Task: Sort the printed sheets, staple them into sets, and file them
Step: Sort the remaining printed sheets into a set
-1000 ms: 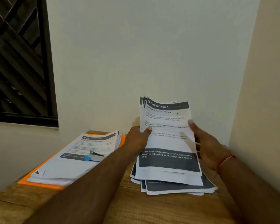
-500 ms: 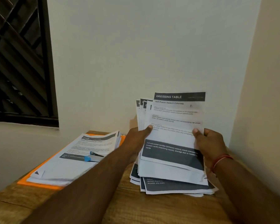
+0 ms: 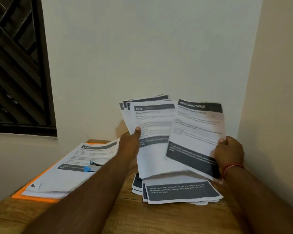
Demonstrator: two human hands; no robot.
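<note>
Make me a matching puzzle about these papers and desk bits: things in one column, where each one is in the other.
Things:
1. Dressing Table sheet
2. bundle headed 3646
3. stapler
4. orange folder

Places:
A. under the paper pile by the window
B. in the right hand
C. on top of that pile
D. in the left hand

Pairs: 1-B, 2-D, 3-C, 4-A

Matt paper sheets (image 3: 195,132), grainy wooden table (image 3: 159,220), orange plastic folder (image 3: 32,197)
</note>
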